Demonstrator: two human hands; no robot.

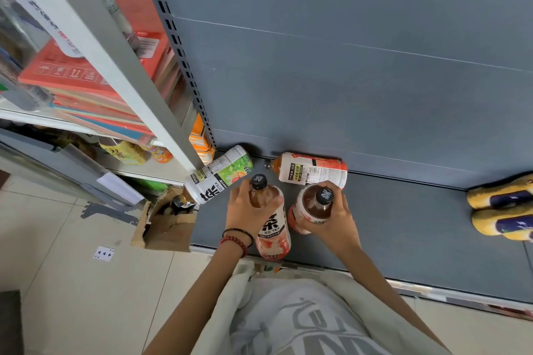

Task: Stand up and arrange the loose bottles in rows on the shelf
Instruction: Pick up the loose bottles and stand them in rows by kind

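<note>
Two iced-tea bottles with black caps stand upright near the front of the dark grey shelf (403, 228). My left hand (245, 207) grips the shoulder of the left bottle (274, 233), which has a pink and white label. My right hand (331, 217) grips the neck of the right bottle (313, 207). Behind them lie two loose bottles on their sides: a green-labelled bottle (219, 174) at the left, its cap past the shelf end, and an orange-labelled bottle (311, 170) against the back panel.
Two yellow and blue bottles (501, 207) lie at the shelf's right end. An open cardboard box (167, 225) sits on the tiled floor by the shelf's left end. The neighbouring white shelf unit (121, 46) on the left holds red boxes and drinks. A playing card (103, 253) lies on the floor.
</note>
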